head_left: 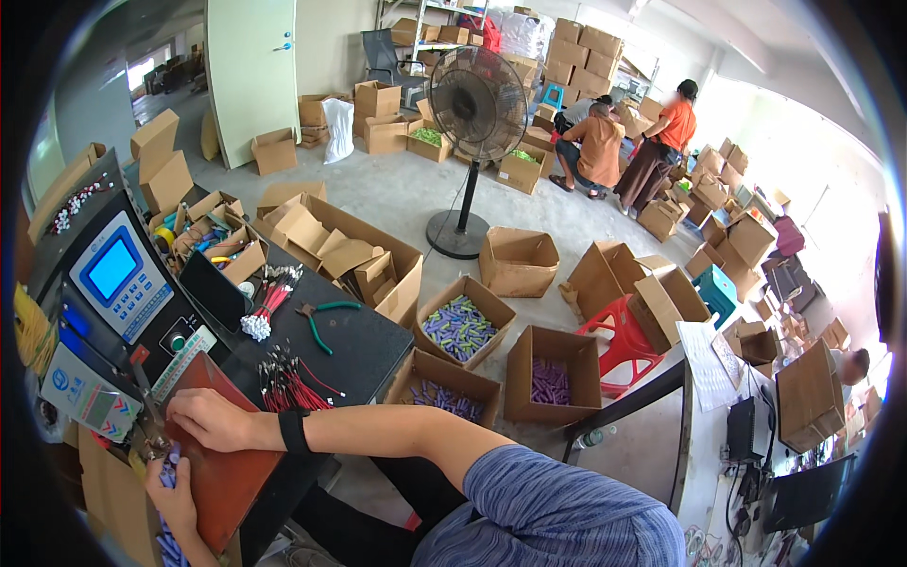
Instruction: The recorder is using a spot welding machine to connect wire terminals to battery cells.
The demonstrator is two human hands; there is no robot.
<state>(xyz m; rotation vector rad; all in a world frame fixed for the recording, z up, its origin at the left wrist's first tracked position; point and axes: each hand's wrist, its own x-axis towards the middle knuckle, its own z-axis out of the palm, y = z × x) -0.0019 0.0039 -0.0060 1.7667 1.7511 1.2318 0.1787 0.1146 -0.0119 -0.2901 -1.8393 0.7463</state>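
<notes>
At the far left, my left hand (173,499) is closed around a purple cylindrical battery cell (169,470), under the metal head (149,439) of a benchtop machine. Just above it my right hand (210,420), with a black band at the wrist, bends its fingers together beside that head; whatever they pinch is hidden. Beneath both wrists lies a reddish-brown mat (236,477). More purple cells (170,546) sit below my left hand. The machine's control box (118,274) has a lit blue screen and buttons.
On the black bench lie green-handled pliers (319,326), red wires with white connectors (274,304) and another red wire bundle (291,378). Cartons of cells (461,326) stand on the floor beyond. A pedestal fan (477,104), a red stool (622,345) and several people (597,146) are farther off.
</notes>
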